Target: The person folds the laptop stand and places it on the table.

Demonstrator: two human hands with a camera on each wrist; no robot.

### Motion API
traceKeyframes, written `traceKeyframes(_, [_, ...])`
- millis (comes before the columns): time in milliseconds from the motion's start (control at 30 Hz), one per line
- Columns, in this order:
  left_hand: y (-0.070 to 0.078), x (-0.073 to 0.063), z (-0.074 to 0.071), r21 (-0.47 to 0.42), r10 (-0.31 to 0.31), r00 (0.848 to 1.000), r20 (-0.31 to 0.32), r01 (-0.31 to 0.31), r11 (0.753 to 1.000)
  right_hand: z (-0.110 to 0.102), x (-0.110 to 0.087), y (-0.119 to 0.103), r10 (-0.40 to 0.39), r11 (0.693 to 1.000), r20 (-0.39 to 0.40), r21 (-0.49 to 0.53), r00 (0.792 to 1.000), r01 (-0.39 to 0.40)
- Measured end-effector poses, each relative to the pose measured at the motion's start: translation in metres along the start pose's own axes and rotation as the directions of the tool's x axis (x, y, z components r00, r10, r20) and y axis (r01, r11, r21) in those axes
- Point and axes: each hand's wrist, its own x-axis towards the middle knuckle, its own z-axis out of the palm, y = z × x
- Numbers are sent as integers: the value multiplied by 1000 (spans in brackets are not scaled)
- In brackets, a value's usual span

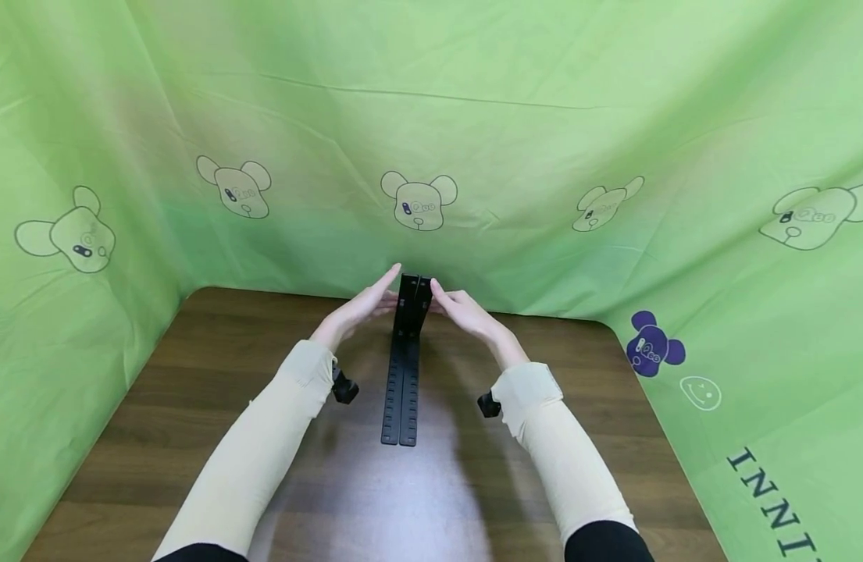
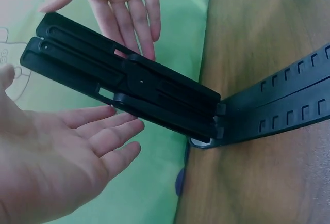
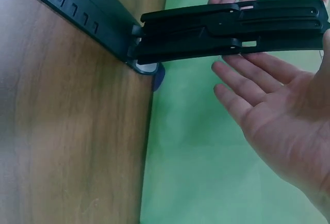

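A black folding laptop stand (image 1: 392,394) is in the middle of the table. Its slotted arms lie flat side by side toward me, while a hinged rear part (image 2: 139,82) rises at the far end. My left hand (image 1: 357,312) is at the left side of the raised part, its fairly straight fingertips right at the edge. On the opposite side is my right hand (image 1: 473,314), with extended fingers along the lower edge in the right wrist view and the thumb near the top corner. Neither hand curls round the stand.
The brown wooden table (image 1: 319,476) ends just behind the stand. A green printed curtain (image 1: 515,140) hangs along the back and both sides. Each wrist carries a small black camera (image 1: 344,388) over a pale sleeve (image 1: 262,437).
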Motion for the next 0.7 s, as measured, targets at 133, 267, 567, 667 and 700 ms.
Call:
traceKeyframes(133, [-12, 2, -4, -22, 26, 998, 56, -25, 999, 0, -3, 6, 19, 993, -31, -114, 999, -23])
traceKeyframes(267, [-27, 5, -11, 8, 58, 993, 103, -59, 998, 2, -2, 16, 7, 987, -21, -160, 1000, -11])
traceKeyframes(567, [-55, 16, -13, 12, 102, 989, 109, -104, 995, 14, 7, 36, 39, 999, -3, 27, 999, -39])
traceKeyframes(667, [-53, 18, -10, -11, 84, 994, 77, -84, 996, 15, 8, 36, 96, 975, 17, 200, 995, -97])
traceKeyframes(700, [-52, 19, -10, -22, 78, 995, 69, -76, 997, 15, 10, 36, 112, 958, 30, 261, 993, -116])
